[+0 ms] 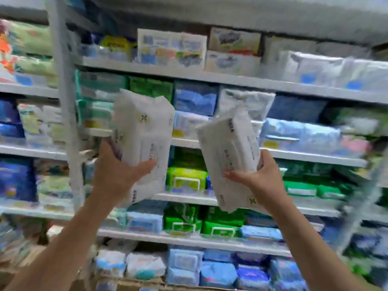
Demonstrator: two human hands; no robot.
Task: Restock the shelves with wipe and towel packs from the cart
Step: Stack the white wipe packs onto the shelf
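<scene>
Both my arms are raised in front of the shelving. My left hand (117, 166) grips a white pack (144, 131) with small print, held upright around its lower half. My right hand (257, 175) grips a second white pack (226, 152) of the same kind, tilted to the left. Both packs hang in the air in front of the middle shelves (220, 78), apart from them. A similar white pack (247, 101) lies on the shelf just behind the right one. The picture is blurred. The cart is not in view.
Grey shelf boards run across the view, filled with blue, green and white packs. A grey upright post (65, 101) stands at the left. Boxes (233, 49) sit on the upper shelf. More blue and white packs (184, 267) fill the bottom row.
</scene>
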